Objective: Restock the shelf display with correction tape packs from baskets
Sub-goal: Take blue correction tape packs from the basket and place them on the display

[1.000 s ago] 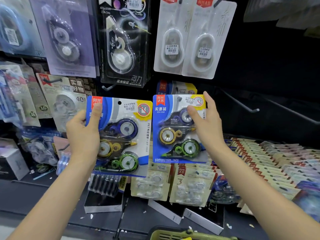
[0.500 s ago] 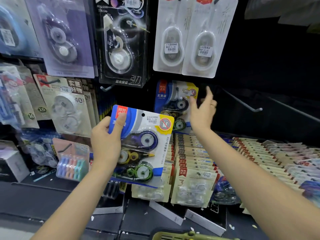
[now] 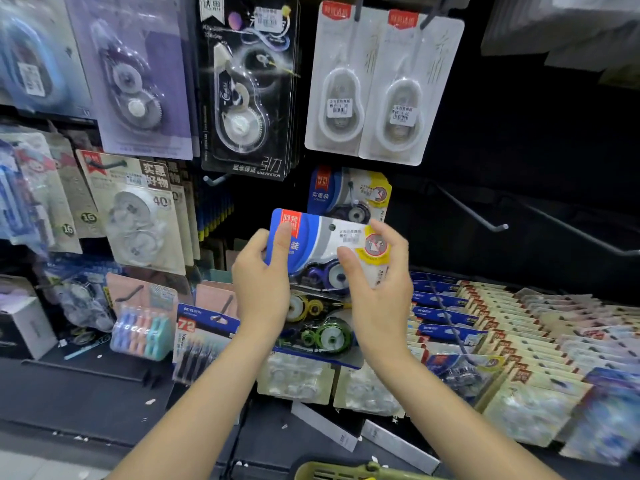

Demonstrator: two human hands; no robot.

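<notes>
Fingers of both hands grip one correction tape pack (image 3: 322, 258), w/ left hand (image 3: 263, 289) curled round its left edge, thumb on the blue front, and right hand (image 3: 377, 289) pinching the upper right by the yellow badge. Pack is held upright, face toward the person, hang hole (image 3: 332, 227) at top centre and unobstructed; judged reason: two-sided hold keeps the card square so the hole can be lined up w/ a peg. Position: in the air in front of the display, just below and overlapping an identical hung pack (image 3: 349, 195), which sits on its peg. Judged step: approx. aligning for hanging on that same peg; pack not yet on it. Bare pegs (image 3: 485, 216) project from the dark back panel to the right, well apart from the hands. Rows of other stock, incl. white single tapes (image 3: 367, 88) above and flat-laid card packs (image 3: 519, 323) at lower right. Basket rim (image 3: 346, 471) visible at bottom edge; contents not visible. Risk, judged: blister card could flex or miss the peg tip if tilted.
</notes>
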